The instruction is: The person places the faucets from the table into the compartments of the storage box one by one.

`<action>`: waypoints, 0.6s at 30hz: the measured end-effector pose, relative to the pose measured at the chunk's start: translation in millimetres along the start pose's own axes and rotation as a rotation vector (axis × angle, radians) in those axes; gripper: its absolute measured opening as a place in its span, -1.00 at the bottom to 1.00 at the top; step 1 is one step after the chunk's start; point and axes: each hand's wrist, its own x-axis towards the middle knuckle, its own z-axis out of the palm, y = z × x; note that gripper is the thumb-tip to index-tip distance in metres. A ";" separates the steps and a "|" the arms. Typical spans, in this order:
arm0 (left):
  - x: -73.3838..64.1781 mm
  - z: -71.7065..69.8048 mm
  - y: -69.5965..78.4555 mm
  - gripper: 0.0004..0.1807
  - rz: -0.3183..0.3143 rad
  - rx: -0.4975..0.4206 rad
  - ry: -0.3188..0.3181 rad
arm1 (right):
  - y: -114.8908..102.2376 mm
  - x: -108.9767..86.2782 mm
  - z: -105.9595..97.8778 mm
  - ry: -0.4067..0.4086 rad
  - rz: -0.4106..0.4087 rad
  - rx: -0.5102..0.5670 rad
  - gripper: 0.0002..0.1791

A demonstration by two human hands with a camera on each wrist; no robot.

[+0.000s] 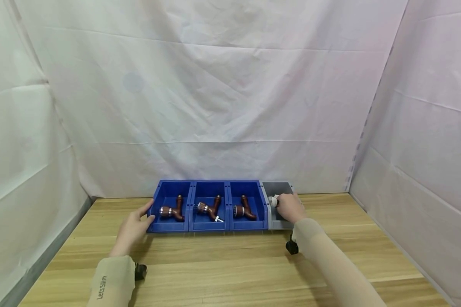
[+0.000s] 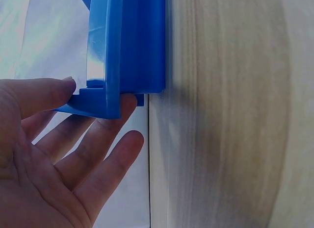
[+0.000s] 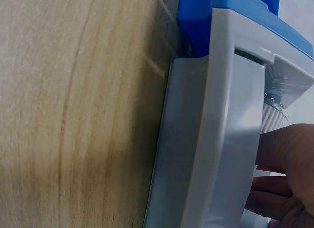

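Note:
At the row's left end, my left hand (image 1: 132, 228) holds the side rim of a blue bin (image 2: 142, 41), thumb over the rim and fingertips beneath it. My right hand (image 1: 292, 208) reaches into the grey bin (image 1: 277, 186) at the right end. Its curled fingers grip a white valve, whose ribbed knob (image 3: 273, 119) sticks out past them; the rest of the valve is mostly hidden by the hand. Brown Y-shaped valves with ribbed knobs lie one to a bin: a left one (image 1: 176, 209), a middle one (image 1: 211, 208) and a right one (image 1: 246, 209).
The three blue bins and the grey one stand side by side on a wood-grain table (image 1: 215, 264), near its back edge. White cloth (image 1: 230, 106) hangs behind and on both sides. A black wrist camera (image 1: 292, 246) sits under the right sleeve.

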 end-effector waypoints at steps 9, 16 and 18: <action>-0.4 -0.7 -0.5 -0.38 0.002 -0.008 0.002 | -1.6 1.3 5.7 -0.035 0.076 0.095 -0.72; -0.5 -0.5 -0.8 -0.38 0.009 -0.021 0.006 | -1.0 -1.4 4.8 -0.033 0.057 0.083 -0.75; -0.8 -0.5 0.0 -0.38 0.006 -0.018 0.005 | -0.3 -1.9 5.0 -0.038 0.059 0.080 -0.78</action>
